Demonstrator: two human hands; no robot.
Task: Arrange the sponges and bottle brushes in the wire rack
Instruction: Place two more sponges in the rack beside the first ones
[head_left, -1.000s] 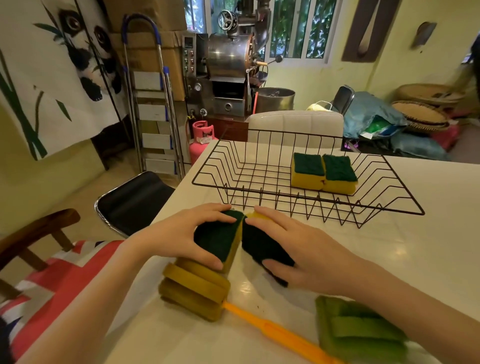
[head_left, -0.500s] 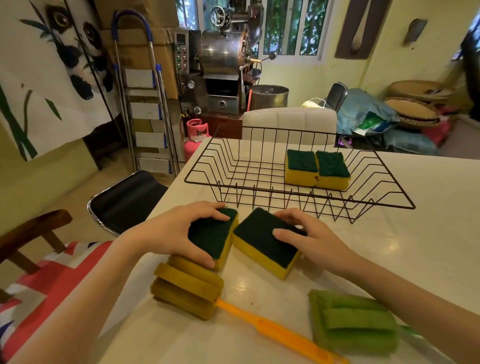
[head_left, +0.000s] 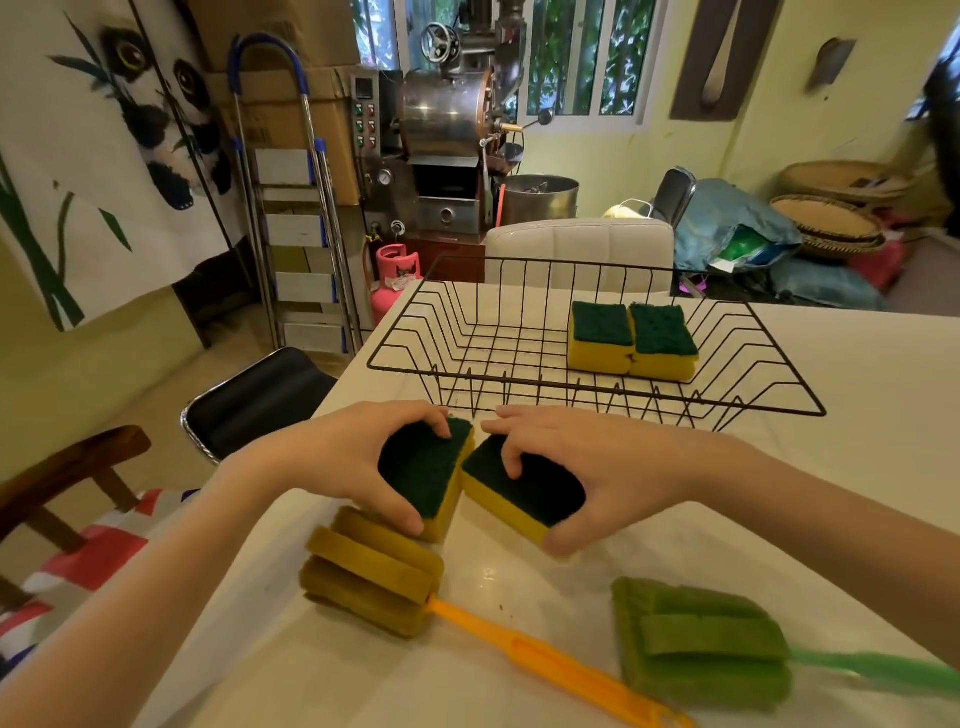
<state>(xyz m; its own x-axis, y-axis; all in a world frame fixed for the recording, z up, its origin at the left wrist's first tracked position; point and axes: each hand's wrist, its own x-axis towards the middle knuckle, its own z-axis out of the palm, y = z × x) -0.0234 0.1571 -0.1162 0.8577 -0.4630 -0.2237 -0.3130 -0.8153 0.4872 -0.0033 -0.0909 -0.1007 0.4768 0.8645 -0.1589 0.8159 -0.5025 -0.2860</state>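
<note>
Both hands are busy here, one sponge each. The left hand (head_left: 358, 467) is clamped around a yellow sponge with a dark green scrub top (head_left: 423, 470), thumb on the near side and fingers curled over the far edge. The right hand (head_left: 597, 467) grips a second sponge of the same kind (head_left: 519, 491), fingertips pressing on the green pad, thumb under the near yellow corner. The two sponges sit corner to corner, pretty much touching, just in front of the near rim of the wire rack (head_left: 779, 358). Can't quite tell if they're lifted or resting on the table (head_left: 857, 467).

Inside the rack there's already a pair of sponges (head_left: 631, 340) side by side, touching, green side up, parked toward the far right. The whole left half of the rack is open wire, so lots of room there.

Nearer the camera: a yellow-brown bottle brush (head_left: 371, 571) lies on the table with its foam head right against the left hand's sponge, and its orange handle runs off toward the bottom edge. A green bottle brush (head_left: 701, 644) lies to the right, apart from the hands, its handle pointing off the right side. The table's left edge runs close by the left forearm, with a black chair (head_left: 260, 395) just beyond it.
</note>
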